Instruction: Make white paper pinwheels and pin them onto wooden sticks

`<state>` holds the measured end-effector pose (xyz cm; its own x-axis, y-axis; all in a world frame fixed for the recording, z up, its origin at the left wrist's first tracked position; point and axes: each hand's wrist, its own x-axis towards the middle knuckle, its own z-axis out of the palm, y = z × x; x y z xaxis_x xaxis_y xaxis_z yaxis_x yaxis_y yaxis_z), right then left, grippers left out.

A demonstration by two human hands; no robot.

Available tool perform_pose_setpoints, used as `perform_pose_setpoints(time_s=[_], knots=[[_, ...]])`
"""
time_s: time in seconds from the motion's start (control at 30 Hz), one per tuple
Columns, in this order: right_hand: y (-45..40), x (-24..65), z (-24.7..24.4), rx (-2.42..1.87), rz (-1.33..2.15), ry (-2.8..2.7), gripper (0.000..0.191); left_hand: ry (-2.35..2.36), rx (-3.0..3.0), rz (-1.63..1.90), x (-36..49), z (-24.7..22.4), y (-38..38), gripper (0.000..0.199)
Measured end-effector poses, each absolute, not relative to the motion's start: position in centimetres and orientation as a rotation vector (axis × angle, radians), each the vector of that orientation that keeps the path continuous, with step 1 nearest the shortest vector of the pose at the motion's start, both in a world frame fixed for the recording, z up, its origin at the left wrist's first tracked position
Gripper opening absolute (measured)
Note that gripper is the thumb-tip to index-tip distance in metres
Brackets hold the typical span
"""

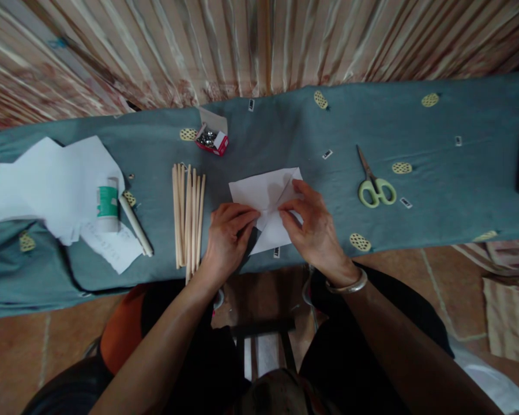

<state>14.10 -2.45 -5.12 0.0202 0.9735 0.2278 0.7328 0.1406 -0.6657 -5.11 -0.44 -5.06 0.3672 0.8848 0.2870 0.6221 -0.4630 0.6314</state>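
While your left hand (231, 233) pinches the white paper sheet (259, 187) near its middle, your right hand (313, 225) holds its right half, thumb and forefinger drawn close together. Both hands are narrow on the paper, though your fingertips hide how many layers each one grips. The sheet lies on the cloth-covered desk (436, 173), directly in front of you.

Judging by the sheet, you are partway through shaping it: slanting lines run inward from its corners and the paper appears partly turned in, but whether those lines are cuts or creases you cannot tell. No pin or stick shows on it, so nothing visible fastens it.

Left of the sheet, your bundle of wooden dowels (188, 219) lies apart and seems unused. Beyond the sheet to the left, the small red box of metal pins (213, 141) has its lid up. Right of the sheet, your green-handled scissors (374, 187) rest closed. Far left of it, past the dowels, you have more white paper (56, 178) and a green-labelled glue stick (108, 202).
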Motion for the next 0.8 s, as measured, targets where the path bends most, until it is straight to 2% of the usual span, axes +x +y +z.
perform_pose_setpoints(time_s=[0.2,0.4,0.53,0.8], knots=[[-2.6,14.1,-5.0,-1.626,0.403,-1.814,0.014,1.285,2.234,0.882,-5.1,-5.2,-0.4,0.02],[-3.2,13.6,-4.7,-1.539,0.22,-2.004,0.028,1.282,2.248,0.881,-5.0,-5.2,-0.4,0.019],[-3.4,13.4,-4.4,-1.532,0.12,-2.145,0.028,1.27,2.275,0.91,-5.0,-5.3,-0.4,0.019],[-3.4,12.3,-4.1,-1.544,0.126,-2.238,0.031,1.283,2.458,0.874,-4.8,-5.0,-0.9,0.019]])
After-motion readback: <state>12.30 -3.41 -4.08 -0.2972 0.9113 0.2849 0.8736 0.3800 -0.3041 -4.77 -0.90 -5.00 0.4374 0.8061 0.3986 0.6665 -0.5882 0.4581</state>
